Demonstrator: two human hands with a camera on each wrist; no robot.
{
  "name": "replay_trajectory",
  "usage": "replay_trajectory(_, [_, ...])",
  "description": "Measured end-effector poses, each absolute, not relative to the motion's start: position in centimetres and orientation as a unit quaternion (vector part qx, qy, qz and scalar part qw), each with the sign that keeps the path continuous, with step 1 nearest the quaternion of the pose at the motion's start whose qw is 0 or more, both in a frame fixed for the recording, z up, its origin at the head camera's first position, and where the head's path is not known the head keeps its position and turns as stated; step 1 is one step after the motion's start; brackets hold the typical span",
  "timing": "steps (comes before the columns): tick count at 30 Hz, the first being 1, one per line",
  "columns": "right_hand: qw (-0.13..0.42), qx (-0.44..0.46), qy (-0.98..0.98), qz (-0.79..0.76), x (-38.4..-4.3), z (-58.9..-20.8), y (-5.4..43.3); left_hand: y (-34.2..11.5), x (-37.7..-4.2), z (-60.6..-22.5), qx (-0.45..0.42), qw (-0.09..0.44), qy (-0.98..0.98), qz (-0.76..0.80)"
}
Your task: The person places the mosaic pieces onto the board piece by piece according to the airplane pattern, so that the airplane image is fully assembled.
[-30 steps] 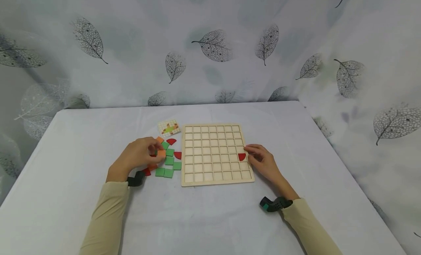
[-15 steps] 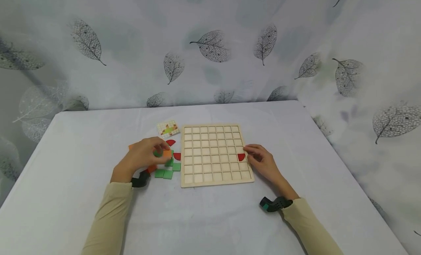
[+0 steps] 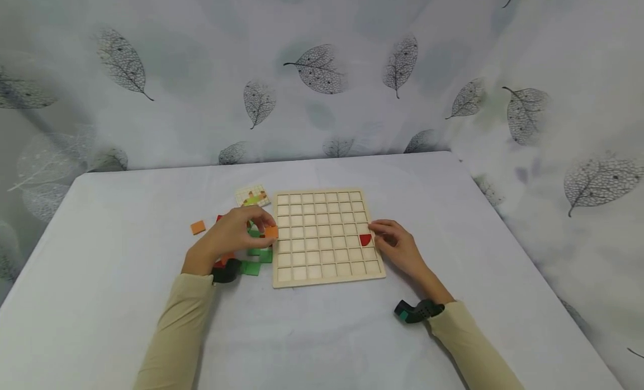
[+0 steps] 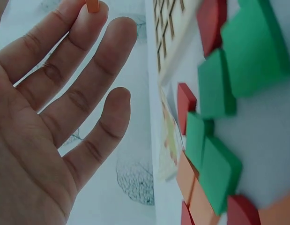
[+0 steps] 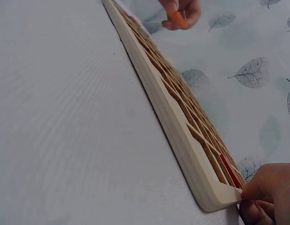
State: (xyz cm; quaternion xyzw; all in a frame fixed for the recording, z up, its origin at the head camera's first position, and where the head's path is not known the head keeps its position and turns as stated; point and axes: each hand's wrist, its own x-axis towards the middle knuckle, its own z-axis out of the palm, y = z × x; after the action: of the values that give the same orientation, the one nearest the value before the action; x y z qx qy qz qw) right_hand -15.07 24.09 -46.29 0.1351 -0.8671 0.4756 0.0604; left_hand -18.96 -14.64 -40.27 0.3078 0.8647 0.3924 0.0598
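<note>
My left hand [image 3: 236,233] pinches an orange square tile [image 3: 271,232] between thumb and fingertips, over the left edge of the wooden grid board [image 3: 322,283]. In the left wrist view only the lower end of the orange tile [image 4: 92,5] shows at the top, with the other fingers spread out. My right hand [image 3: 402,247] rests by the board's right edge, thumb and fingertips touching the rim. In the right wrist view its fingertips meet the board near a corner. One red quarter-circle tile [image 3: 365,240] lies in a cell close to those fingertips.
Loose green tiles [image 3: 250,267], red tiles [image 4: 185,105] and orange tiles lie left of the board, partly hidden under my left hand. One orange tile [image 3: 198,227] lies apart from them. A pattern card [image 3: 253,195] lies behind the pile. Leaf-printed cloth hangs behind the table.
My left hand has carried the orange tile rightward from the pile to the board's left edge, uncovering another orange tile at left. My right hand keeps its place at the rim.
</note>
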Motion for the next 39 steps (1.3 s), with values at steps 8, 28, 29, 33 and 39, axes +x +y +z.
replay_trajectory(8, [0.061, 0.138, -0.867, 0.474, -15.1, -46.4, 24.0, -13.2, -19.6, -40.1, 0.33, 0.055, 0.853, 0.4])
replay_trajectory(28, [0.067, 0.143, -0.864, 0.478, -15.1, -46.6, 24.2, -7.6, -20.2, -39.4, 0.372, 0.112, 0.824, 0.413])
replay_trajectory(29, [0.069, 0.143, -0.865, 0.477, -15.0, -46.5, 24.2, -7.4, -20.2, -39.4, 0.371, 0.113, 0.824, 0.412])
replay_trajectory(33, [0.072, 0.142, -0.871, 0.465, -14.8, -46.1, 23.9, -6.2, -20.4, -39.7, 0.371, 0.12, 0.829, 0.4])
replay_trajectory(39, [0.068, 0.138, -0.874, 0.461, -13.8, -43.4, 22.8, -4.8, -20.5, -39.9, 0.386, 0.116, 0.827, 0.393])
